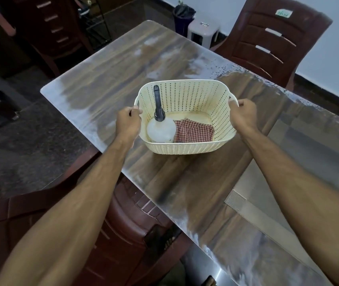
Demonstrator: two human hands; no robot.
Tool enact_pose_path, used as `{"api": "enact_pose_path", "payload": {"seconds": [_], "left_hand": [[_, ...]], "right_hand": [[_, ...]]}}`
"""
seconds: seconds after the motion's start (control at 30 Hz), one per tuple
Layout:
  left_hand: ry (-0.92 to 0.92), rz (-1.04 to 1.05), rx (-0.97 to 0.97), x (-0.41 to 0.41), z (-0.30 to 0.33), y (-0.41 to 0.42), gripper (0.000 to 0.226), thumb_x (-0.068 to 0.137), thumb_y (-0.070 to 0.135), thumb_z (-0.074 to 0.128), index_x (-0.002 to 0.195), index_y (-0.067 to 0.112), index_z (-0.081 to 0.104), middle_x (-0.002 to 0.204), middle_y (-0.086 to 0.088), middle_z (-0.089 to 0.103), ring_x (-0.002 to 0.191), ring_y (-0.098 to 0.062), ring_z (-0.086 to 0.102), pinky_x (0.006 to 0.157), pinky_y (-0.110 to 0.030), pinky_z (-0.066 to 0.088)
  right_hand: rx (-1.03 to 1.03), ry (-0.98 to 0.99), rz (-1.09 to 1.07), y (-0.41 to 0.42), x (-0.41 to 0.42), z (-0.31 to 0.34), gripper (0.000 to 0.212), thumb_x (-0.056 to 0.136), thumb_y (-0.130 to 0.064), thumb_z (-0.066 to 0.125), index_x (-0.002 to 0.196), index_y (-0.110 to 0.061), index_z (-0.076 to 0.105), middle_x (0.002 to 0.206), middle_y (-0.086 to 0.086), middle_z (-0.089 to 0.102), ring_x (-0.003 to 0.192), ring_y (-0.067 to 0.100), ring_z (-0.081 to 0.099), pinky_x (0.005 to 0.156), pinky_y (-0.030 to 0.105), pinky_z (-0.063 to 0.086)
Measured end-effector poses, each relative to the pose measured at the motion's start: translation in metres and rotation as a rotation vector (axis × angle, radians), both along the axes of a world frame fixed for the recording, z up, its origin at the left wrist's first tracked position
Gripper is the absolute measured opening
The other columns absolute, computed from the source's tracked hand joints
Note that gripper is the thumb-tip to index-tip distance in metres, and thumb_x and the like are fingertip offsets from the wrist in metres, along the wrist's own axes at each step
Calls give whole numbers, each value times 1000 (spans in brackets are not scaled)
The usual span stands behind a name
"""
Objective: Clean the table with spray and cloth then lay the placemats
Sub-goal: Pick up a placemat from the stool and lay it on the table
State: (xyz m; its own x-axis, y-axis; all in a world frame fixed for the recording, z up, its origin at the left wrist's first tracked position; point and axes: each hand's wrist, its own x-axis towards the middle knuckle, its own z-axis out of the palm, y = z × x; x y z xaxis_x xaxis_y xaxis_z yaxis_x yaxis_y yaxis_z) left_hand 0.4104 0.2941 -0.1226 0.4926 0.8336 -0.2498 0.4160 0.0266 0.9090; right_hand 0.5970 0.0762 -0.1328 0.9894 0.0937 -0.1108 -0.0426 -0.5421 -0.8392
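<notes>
Wood table [106, 79] w/ basket [187, 145], placemats [300, 162].

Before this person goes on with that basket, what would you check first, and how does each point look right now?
1. Left hand grips the basket's left handle: ok.
2. Right hand grips the right handle: ok.
3. Spray bottle is in the basket, nozzle up: ok.
4. Checked cloth lies in the basket beside the bottle: ok.
5. Basket resting on the table or lifted just above it: cannot tell.
6. Table surface clean: not ok, it shows pale smears and droplets at the far end.
</notes>
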Motion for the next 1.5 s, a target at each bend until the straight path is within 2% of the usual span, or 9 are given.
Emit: {"api": "enact_pose_path", "payload": {"seconds": [0.1,0.23,0.33,0.87,1.07,1.17,1.23,1.33,1.5], "left_hand": [[-22,-22,-1,-6,15,-28,24,104,25,45,89,11,59,66,2,50,56,-8,43,49,-19,35],[-23,-68,-6,-11,30,-77,29,106,26,41,87,11,56,66,1,47,55,-9,39,38,-12,30],[7,-123,-1,-10,32,-118,33,105,27,44,75,17,52,65,2,49,54,-9,41,38,-12,32],[26,-637,-83,30,23,-439,34,102,20,48,68,18,51,59,0,49,43,-3,44,50,-22,34],[89,-858,-84,37,12,-548,18,97,16,48,89,14,64,79,0,64,81,-18,58,75,-31,50],[136,-945,-76,40,0,-595,23,94,7,46,87,15,66,116,-10,70,105,-24,62,90,-38,53],[157,-988,-73,42,-12,-619,23,95,4,45,87,13,65,127,-12,66,118,-28,60,99,-43,51],[207,-1026,-55,47,-41,-652,20,96,3,47,105,2,65,131,-10,65,120,-28,59,102,-42,49],[302,-1029,-42,58,-108,-682,23,92,3,58,115,6,64,131,-9,65,115,-22,62,100,-38,51]], "right_hand": [[65,7,-49,-29,-11,5,30,97,-31,54,70,-18,54,71,-5,56,68,12,54,56,28,41],[100,2,-107,-85,-30,11,33,97,-28,54,67,-14,50,67,-1,52,62,11,49,47,20,36],[134,-4,-160,-138,-46,14,33,98,-25,52,67,-14,49,71,5,52,66,16,49,53,27,38],[61,-34,-642,-518,-124,10,33,96,-37,53,68,-19,54,76,0,61,70,14,58,61,35,47],[37,-16,-815,-633,-157,-1,26,98,-33,51,81,-14,58,81,0,63,70,11,57,58,30,46],[20,8,-901,-679,-172,-17,26,97,-33,51,79,-16,59,83,1,65,75,15,61,63,35,49],[-7,36,-934,-701,-182,-32,24,96,-32,50,81,-16,60,88,2,68,84,21,66,72,40,54],[-67,88,-956,-727,-190,-57,19,96,-29,49,89,-17,60,93,2,68,94,24,66,84,45,55],[-147,163,-919,-750,-190,-108,20,100,-23,47,103,-14,64,100,4,69,97,24,65,86,42,53]]}}
